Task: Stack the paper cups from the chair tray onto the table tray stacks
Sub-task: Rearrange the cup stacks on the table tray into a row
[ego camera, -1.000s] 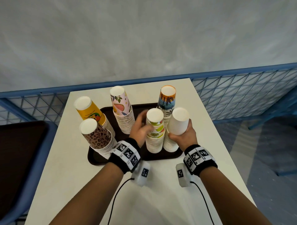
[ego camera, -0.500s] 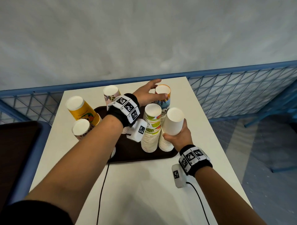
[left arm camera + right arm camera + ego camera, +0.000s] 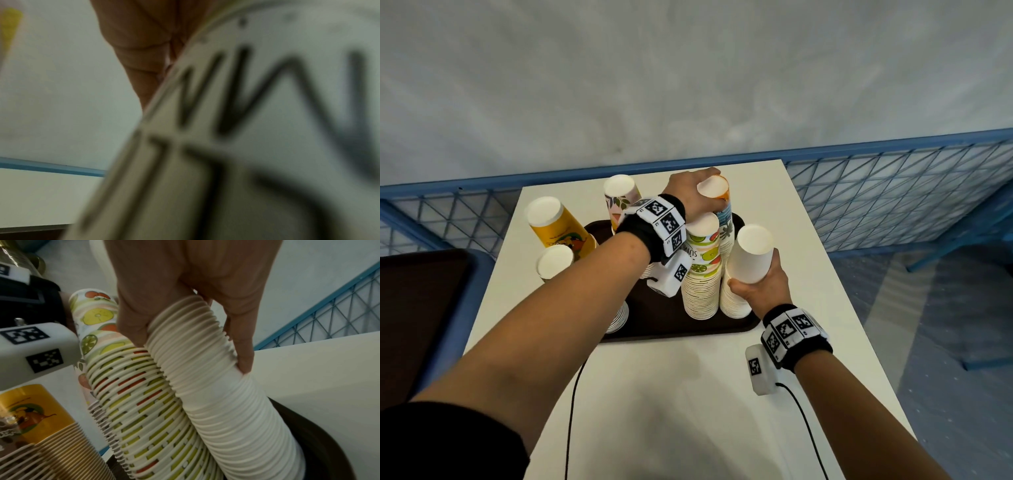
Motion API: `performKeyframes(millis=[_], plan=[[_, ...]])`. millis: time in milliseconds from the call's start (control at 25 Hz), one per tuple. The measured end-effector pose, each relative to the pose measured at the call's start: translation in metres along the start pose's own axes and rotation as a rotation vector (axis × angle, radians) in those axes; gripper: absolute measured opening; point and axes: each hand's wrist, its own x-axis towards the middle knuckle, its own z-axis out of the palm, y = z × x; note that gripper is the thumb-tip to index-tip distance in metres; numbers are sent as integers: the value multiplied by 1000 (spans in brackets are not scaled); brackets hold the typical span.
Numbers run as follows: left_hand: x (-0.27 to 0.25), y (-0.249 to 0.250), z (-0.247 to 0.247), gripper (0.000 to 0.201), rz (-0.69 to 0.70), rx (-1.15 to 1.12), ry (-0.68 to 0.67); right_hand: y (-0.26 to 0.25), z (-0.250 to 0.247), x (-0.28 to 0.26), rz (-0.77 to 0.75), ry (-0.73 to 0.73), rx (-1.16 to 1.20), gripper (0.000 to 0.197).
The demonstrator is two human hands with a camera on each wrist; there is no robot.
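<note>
A dark table tray [image 3: 681, 330] holds several stacks of upturned paper cups. My left hand [image 3: 693, 193] reaches across to the far sunset-print stack [image 3: 723, 215] and grips its top cup. In the left wrist view that cup [image 3: 257, 129] is a blur of black marks, with a finger [image 3: 144, 48] against it. My right hand [image 3: 756, 287] grips the plain white stack [image 3: 750, 255] at the tray's near right; its fingers [image 3: 242, 337] wrap the ribbed rims [image 3: 216, 386]. The fruit-print stack [image 3: 702, 263] stands between the two hands.
Yellow [image 3: 554, 222], floral [image 3: 619, 195] and leopard-print [image 3: 554, 262] stacks stand on the tray's left side. The dark chair tray [image 3: 414, 308] lies at the left, below the white table [image 3: 688, 394]. A blue mesh fence [image 3: 893, 192] runs behind. Wrist cables [image 3: 571, 411] trail over the table.
My left hand left the fruit-print stack, went up and away to the far sunset-print stack, and now grips its top cup. The right hand stays on the white stack.
</note>
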Motion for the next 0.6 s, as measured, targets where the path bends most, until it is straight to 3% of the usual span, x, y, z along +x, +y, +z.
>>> performKeyframes(millis=[200, 360, 520, 600], plan=[[-19, -8, -3, 67, -79, 50, 63, -2, 0, -1, 2, 4, -9, 73], [-32, -9, -8, 80, -95, -69, -23, -3, 0, -2, -2, 4, -13, 73], [-79, -26, 10, 66, -107, -469, 258, -1, 0, -3, -5, 7, -9, 74], [-101, -39, 30, 70, -97, -478, 230, 1, 0, -2, -9, 8, -3, 74]])
